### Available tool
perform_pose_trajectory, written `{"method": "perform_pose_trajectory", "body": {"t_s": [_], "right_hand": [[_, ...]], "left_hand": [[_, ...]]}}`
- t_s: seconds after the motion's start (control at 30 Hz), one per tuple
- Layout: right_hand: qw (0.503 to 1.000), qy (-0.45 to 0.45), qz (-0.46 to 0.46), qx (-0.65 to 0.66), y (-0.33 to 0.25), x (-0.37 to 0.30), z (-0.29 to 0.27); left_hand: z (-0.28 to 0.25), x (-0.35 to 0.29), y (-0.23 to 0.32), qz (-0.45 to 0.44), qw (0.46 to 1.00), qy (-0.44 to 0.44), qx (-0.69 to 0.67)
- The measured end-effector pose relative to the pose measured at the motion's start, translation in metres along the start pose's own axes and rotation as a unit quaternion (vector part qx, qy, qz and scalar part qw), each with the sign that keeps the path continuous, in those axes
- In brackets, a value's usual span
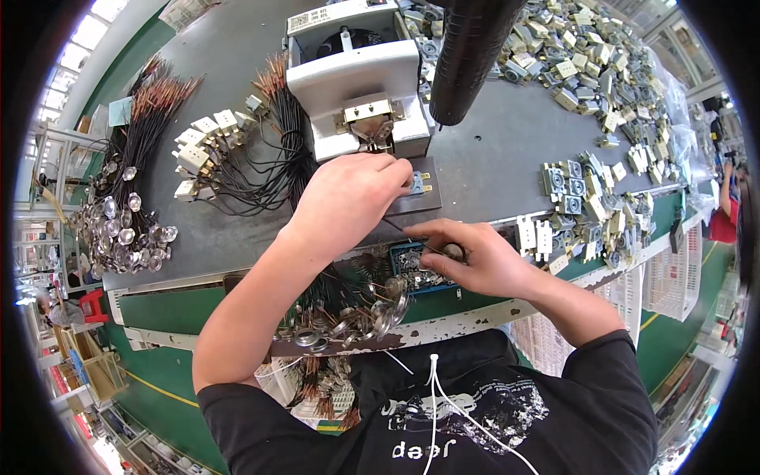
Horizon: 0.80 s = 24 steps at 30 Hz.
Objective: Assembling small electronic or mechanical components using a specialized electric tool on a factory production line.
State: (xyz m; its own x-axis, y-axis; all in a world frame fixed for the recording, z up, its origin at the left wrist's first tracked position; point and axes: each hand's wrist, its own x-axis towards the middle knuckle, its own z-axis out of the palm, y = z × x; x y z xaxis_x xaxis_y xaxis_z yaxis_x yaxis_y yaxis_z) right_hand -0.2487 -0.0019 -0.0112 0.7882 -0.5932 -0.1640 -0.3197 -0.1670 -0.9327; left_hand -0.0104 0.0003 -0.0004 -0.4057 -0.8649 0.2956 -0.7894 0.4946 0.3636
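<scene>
My left hand (344, 194) reaches to the front of a white bench machine (352, 75), its fingertips bent together just below the metal working head (372, 123). What those fingers pinch is hidden behind the hand. Beside them, a small grey-blue part with brass tabs (419, 184) lies on the machine's dark base plate (419, 202). My right hand (479, 257) is closed, thumb against fingers, on a thin black wire (393, 225) running up toward the left hand. A round metal piece (454, 252) shows in its palm.
Black wires with copper-coloured ends (291, 119) stand bundled left of the machine, near cream connector blocks (194, 154). Wires with round metal caps (123, 222) lie farther left. A blue tray of small metal parts (427, 279) sits below my hands. Cream and grey blocks (586, 63) pile at right; a black post (471, 67) hangs overhead.
</scene>
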Motion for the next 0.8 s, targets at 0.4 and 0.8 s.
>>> {"method": "perform_pose_trajectory", "body": {"t_s": [0.4,0.8], "right_hand": [[0.998,0.014,-0.053,0.007,-0.003,-0.004,-0.001],[0.998,-0.018,-0.058,0.026,-0.007,0.017,-0.029]], "left_hand": [[-0.006,-0.002,0.009,-0.017,1.000,-0.019,0.016],[-0.037,-0.039,-0.001,-0.010,0.995,-0.047,-0.083]]}}
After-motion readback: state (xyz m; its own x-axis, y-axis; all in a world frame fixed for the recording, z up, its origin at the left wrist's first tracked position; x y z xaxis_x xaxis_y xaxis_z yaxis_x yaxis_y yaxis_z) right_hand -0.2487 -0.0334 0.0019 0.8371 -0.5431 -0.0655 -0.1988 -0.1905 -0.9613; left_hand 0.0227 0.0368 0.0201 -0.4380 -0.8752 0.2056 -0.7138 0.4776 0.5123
